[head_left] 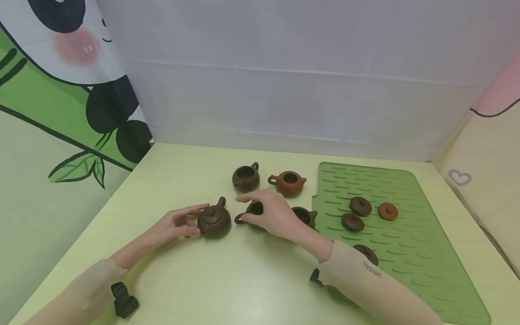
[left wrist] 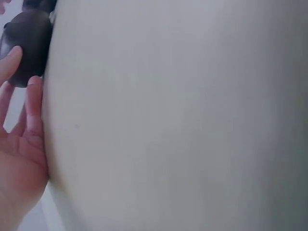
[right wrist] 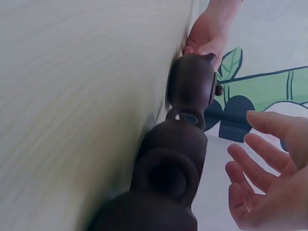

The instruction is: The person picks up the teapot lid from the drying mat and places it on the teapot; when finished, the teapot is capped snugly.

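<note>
On the left, a dark brown teapot point(head_left: 214, 222) wears its lid, its handle pointing away from me. My left hand point(head_left: 178, 224) holds that teapot by its left side, thumb and fingers against the body; the left wrist view also shows the thumb on the dark pot point(left wrist: 31, 43). Just above a lidless dark teapot point(head_left: 255, 209) hovers my right hand point(head_left: 273, 214), fingers apart and loosely bent, and it partly hides that pot. Nothing lies between the fingers of this hand point(right wrist: 269, 178) in the right wrist view.
Another lidless dark teapot point(head_left: 304, 217) is partly behind my right wrist. Farther back stand a dark lidless teapot point(head_left: 245, 180) and a reddish-brown one point(head_left: 290, 185). A green mat point(head_left: 426, 271) on the right bears several dark lids point(head_left: 360, 206) and one reddish lid point(head_left: 387, 211).
</note>
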Demonstrator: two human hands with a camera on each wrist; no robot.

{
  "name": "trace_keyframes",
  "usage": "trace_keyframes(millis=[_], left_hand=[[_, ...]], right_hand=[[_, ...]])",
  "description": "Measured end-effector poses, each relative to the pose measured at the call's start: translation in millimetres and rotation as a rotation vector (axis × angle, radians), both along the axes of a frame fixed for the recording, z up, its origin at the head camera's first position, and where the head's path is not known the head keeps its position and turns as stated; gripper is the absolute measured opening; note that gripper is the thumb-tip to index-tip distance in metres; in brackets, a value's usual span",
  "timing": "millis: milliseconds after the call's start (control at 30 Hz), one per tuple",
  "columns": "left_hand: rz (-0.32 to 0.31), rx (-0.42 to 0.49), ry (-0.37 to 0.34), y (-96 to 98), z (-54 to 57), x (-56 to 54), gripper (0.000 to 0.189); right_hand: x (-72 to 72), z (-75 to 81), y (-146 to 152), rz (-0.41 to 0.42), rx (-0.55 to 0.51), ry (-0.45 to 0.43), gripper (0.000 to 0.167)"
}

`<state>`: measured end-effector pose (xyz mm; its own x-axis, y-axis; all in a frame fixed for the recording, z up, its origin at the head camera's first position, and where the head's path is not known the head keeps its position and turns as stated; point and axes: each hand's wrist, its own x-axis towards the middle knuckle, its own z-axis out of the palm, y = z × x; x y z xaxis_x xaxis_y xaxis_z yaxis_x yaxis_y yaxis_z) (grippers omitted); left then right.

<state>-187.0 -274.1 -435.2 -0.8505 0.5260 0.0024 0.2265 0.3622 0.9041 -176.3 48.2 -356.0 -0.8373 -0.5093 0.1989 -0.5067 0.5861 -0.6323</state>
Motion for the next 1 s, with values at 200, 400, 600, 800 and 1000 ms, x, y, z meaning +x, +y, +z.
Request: trace_keyframes(millis=[200, 400, 600, 800, 1000], left_hand=[[0.013, -0.063, -0.082, -0.1, 8.2, -0.4, 0.067], [-0.005, -0.084, -0.109, -0.5, 11.4, -0.9, 0.067], [-0.025, -0.114, -0.106, -0.7, 18.2, 0.6, 0.069], [0.08, -0.178, -0.017, -3.6, 38.0, 11.8, 0.064], [0.261, -0.177, 0.213, 16.6, 64.7, 23.1, 0.051]], right_hand=[[9.4, 5.6, 31.3, -0.008, -0.064, 0.088, 0.04], [22.6, 3.4, 67.2, -0.077, -0.136, 0.131, 0.039], [39.3, -4.4, 102.8, -0.199, -0.198, 0.222, 0.031], [52.9, -15.4, 130.1, -0.262, -0.308, 0.316, 0.033], [66.8, -20.3, 153.6, -0.283, -0.328, 0.311, 0.039]])
